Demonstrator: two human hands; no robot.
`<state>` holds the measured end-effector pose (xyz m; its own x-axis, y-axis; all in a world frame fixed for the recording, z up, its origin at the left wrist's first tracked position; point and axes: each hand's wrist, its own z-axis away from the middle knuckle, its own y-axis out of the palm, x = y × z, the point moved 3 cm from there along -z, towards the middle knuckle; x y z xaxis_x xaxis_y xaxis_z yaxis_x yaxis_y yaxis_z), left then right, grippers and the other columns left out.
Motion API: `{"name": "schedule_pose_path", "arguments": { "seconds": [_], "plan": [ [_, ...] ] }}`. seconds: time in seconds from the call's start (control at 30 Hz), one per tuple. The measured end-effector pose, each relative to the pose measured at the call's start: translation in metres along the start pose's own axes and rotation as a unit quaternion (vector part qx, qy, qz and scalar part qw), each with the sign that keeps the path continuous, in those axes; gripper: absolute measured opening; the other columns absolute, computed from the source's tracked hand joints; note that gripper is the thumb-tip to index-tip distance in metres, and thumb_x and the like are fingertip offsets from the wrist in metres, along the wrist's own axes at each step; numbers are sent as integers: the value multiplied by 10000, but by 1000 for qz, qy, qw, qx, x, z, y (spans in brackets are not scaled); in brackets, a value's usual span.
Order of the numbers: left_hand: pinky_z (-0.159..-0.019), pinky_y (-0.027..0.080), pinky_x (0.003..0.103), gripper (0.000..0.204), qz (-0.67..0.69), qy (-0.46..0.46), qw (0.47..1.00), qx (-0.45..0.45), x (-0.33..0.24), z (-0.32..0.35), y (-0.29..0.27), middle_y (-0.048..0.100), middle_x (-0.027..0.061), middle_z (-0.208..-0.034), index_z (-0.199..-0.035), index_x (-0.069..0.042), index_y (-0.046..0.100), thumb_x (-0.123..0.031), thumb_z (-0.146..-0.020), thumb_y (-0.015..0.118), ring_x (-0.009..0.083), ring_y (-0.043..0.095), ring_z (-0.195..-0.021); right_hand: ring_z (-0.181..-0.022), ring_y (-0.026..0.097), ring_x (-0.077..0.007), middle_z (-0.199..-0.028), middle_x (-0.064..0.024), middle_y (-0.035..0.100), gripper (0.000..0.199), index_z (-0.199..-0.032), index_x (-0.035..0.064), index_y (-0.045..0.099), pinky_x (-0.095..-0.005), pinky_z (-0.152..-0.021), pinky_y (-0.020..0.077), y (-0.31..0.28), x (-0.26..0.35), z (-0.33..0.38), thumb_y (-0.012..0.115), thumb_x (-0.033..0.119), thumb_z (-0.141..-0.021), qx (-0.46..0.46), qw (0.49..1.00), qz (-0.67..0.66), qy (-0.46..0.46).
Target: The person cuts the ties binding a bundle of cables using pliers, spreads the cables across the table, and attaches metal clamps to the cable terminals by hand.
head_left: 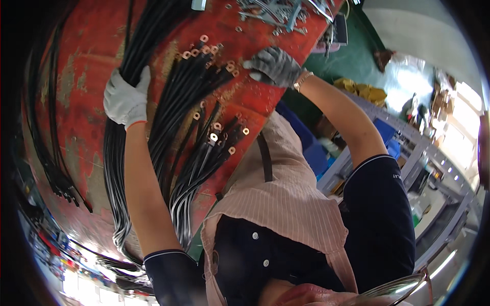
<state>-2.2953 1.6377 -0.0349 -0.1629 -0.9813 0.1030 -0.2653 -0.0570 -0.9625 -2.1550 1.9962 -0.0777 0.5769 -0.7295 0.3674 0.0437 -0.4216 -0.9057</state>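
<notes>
My left hand [126, 98], in a white glove, is wrapped round a thick bundle of black cables [145, 43] that runs up and down the red table. My right hand [275, 67] wears a grey, dirt-darkened glove. Its fingers are bent and slightly apart, just right of the cables' copper ring lugs [231, 68], and I see nothing held in it. Between my hands lies another group of black cables [176, 97], with copper lugs on their ends. Closer to me, a further group of lugged cables [204, 158] rests by the table edge.
The worn red table [94, 30] carries loose metal hardware [275, 13] at its far right. More thin black cables [53, 153] lie at the left. Beyond the table's right edge are a green floor [352, 56], a grey metal frame [408, 137] and yellow material [362, 91].
</notes>
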Motion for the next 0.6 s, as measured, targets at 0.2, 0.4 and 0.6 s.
{"name": "schedule_pose_path", "arguments": {
  "seconds": [0.2, 0.4, 0.6],
  "plan": [
    [-934, 515, 476, 819, -22, -64, 996, 52, 0, -2, -1, 664, 163, -1214, -1270, -119, 618, -754, -754, 629, 345, 644, -1104, -979, 612, -272, -1072, -65, 608, 359, -1226, 188, 625, -423, -853, 512, -5, 6, -5, 589, 413, -949, 11, 999, 34, 28],
    [-924, 518, 436, 777, -18, -57, 994, 91, -23, -5, -17, 666, 196, -1187, -1240, -55, 627, -689, -791, 644, 346, 653, -1081, -961, 603, -257, -1038, -48, 618, 363, -1196, 174, 647, -418, -861, 507, -2, 6, 5, 578, 429, -947, 61, 997, 21, 45],
    [-883, 518, 468, 707, 18, -15, 1000, 6, 2, 1, -15, 671, 181, -1130, -1232, -46, 606, -601, -805, 691, 358, 651, -1014, -929, 589, -251, -1024, -49, 576, 359, -1177, 156, 608, -404, -810, 497, -6, 16, -6, 594, 425, -939, 2, 999, 18, 26]
  ]
}}
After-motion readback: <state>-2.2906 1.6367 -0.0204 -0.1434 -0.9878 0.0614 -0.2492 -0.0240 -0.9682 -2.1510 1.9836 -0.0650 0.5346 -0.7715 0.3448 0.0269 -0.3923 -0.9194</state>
